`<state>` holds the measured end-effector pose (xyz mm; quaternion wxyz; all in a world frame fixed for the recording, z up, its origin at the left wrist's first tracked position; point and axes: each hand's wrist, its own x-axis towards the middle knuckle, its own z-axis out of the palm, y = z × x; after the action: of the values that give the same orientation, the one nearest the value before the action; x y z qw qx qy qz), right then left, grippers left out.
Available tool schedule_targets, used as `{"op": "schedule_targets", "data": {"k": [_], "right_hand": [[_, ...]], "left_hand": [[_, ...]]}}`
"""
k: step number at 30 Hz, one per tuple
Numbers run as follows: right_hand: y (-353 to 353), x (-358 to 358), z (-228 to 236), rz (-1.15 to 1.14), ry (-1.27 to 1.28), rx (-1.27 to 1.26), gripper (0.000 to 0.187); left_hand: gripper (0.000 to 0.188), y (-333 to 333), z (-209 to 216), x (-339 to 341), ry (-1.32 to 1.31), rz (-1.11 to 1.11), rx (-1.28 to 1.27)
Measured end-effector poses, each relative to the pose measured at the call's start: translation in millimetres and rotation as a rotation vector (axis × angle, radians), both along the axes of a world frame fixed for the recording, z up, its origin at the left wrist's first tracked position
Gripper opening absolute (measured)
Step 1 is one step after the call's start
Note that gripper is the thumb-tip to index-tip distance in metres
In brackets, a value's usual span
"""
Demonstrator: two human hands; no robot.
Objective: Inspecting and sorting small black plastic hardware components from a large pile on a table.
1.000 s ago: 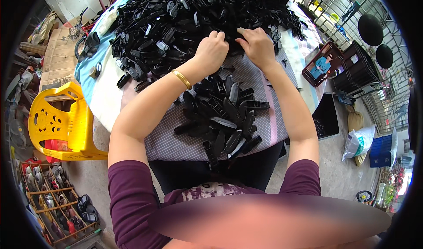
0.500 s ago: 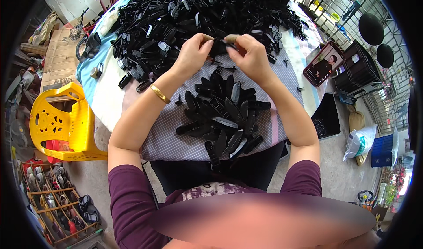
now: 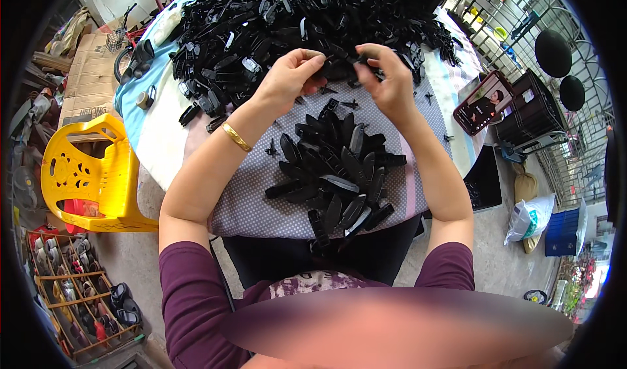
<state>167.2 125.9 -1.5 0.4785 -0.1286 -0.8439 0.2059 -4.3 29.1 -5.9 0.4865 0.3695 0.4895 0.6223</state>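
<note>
Working bare-handed at the near edge of a large heap of black pieces (image 3: 225, 49), with left hand (image 3: 286, 80) in a thumb-and-finger pinch and right hand (image 3: 390, 83) loosely parted, blurred; too dark to tell of any piece in either grasp. Likely best done with light fingertip holds, facing the tips together and squaring up each piece before any pressure. Worth keeping clear of the smaller pile (image 3: 346, 173) on the dotted cloth (image 3: 245, 202), closer in, and of the loose black part (image 3: 272, 149) to its left.
</note>
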Motion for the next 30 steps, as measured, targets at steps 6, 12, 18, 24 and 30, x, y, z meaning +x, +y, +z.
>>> {"op": "schedule_targets", "data": {"k": [6, 12, 18, 24, 30], "right_hand": [[-15, -5, -2, 0.175, -0.161, 0.054, 0.03], [-16, -6, -4, 0.143, -0.061, -0.118, 0.032], [-25, -4, 1, 0.081, -0.07, -0.072, 0.029], [-27, -4, 1, 0.064, -0.063, -0.025, 0.027], [-30, -4, 3, -0.017, -0.109, 0.101, 0.026]], "left_hand": [[0.022, -4, 1, 1, -0.022, -0.046, 0.076], [0.033, -7, 4, 1, -0.106, -0.18, 0.229], [0.03, -10, 4, 1, 0.287, 0.03, 0.258], [0.026, -14, 11, 8, 0.406, 0.025, 0.237], [0.028, -11, 1, 8, 0.243, 0.035, 0.267]]}}
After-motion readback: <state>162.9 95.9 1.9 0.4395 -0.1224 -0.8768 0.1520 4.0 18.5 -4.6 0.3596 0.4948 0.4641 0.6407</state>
